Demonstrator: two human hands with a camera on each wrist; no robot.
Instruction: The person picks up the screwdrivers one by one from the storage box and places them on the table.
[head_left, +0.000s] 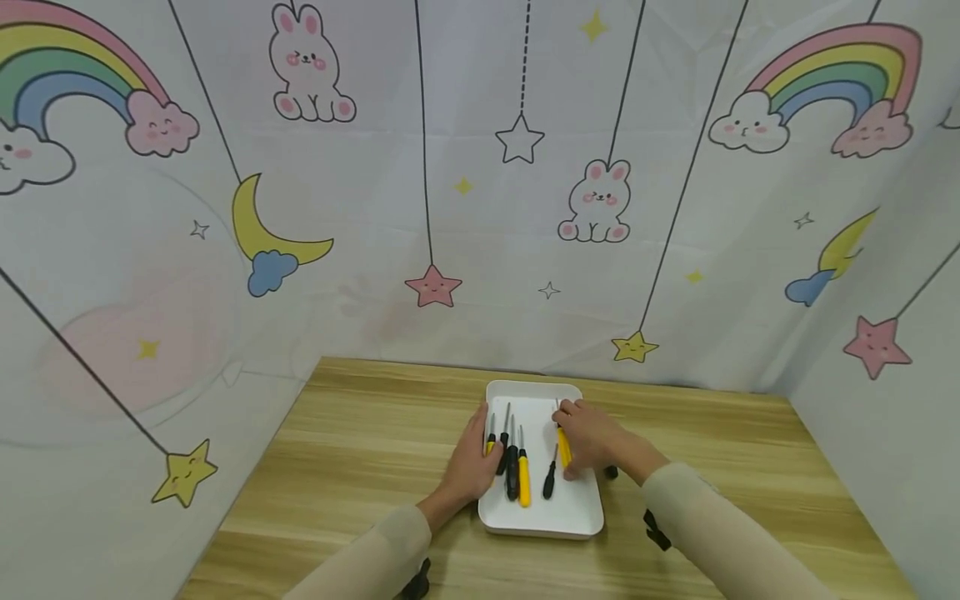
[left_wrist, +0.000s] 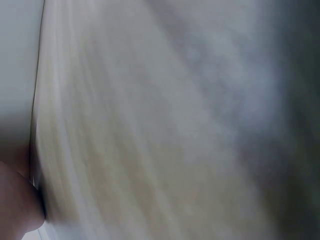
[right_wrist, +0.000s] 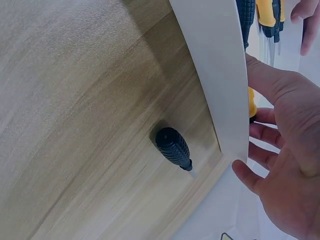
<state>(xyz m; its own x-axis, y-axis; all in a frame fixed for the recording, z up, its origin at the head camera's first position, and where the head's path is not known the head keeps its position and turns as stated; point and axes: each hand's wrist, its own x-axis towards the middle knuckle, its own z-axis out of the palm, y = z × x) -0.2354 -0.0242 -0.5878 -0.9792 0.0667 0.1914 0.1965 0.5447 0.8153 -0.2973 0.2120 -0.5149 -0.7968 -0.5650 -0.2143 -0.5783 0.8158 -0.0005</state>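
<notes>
A white tray (head_left: 540, 528) lies on the wooden table with several screwdrivers in it. My left hand (head_left: 472, 462) holds the tray's left side, its thumb over the rim beside the screwdrivers. Near that thumb lie a black-handled screwdriver (head_left: 512, 475) and a yellow-handled screwdriver (head_left: 524, 483). My right hand (head_left: 592, 433) reaches over the right rim and grips another yellow screwdriver (head_left: 564, 450), partly hidden by the fingers. A small black screwdriver (head_left: 550, 482) lies just left of it. In the left wrist view, only a blurred part of the left hand (left_wrist: 17, 205) shows.
Outside the tray on the right, a black-handled screwdriver (right_wrist: 173, 147) lies on the table (right_wrist: 90, 115). A white cloth backdrop (head_left: 495, 217) with printed cartoons rises behind the table's far edge and at both sides.
</notes>
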